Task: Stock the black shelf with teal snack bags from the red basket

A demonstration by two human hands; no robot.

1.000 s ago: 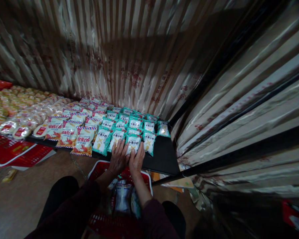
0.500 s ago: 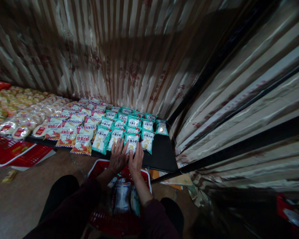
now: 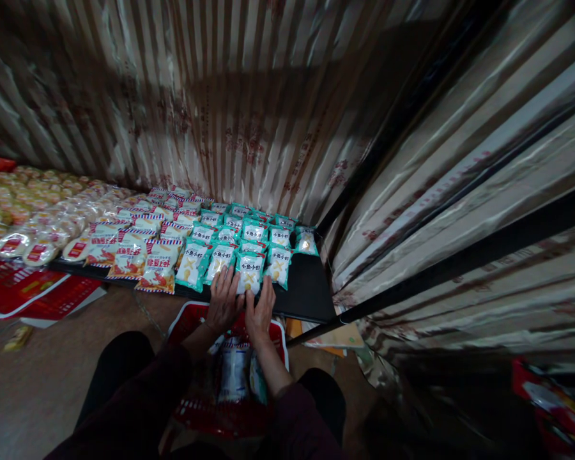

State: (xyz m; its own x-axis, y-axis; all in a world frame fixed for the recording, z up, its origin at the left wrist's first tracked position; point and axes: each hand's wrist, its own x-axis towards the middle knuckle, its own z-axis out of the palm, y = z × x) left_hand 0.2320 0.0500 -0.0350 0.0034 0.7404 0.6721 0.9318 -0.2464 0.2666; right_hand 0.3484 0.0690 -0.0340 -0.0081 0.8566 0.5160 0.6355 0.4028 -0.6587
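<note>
My left hand [image 3: 224,299] reaches to the front edge of the black shelf [image 3: 311,291], fingers stretched out and apart, its fingertips over the lower part of a teal-and-white snack bag [image 3: 221,260]. My right hand [image 3: 260,312] is open too, fingers extended upward at the lower right of another teal snack bag [image 3: 250,269]. That bag leans upright between the two hands, its front label facing me. Further teal bags [image 3: 255,231] stand in rows behind it. Whether my palms touch the shelf edge cannot be made out.
Below my hands is a red basket [image 3: 286,354] with bags [image 3: 234,374] inside. To the left stand orange-and-white snack bags [image 3: 159,265] and round wrapped items [image 3: 41,252]. A dark pole [image 3: 412,287] crosses at right, before striped sheeting [image 3: 249,108].
The front teal bag between my hands now shows more of its face, and my fingers sit lower on it. The view has shifted slightly.
</note>
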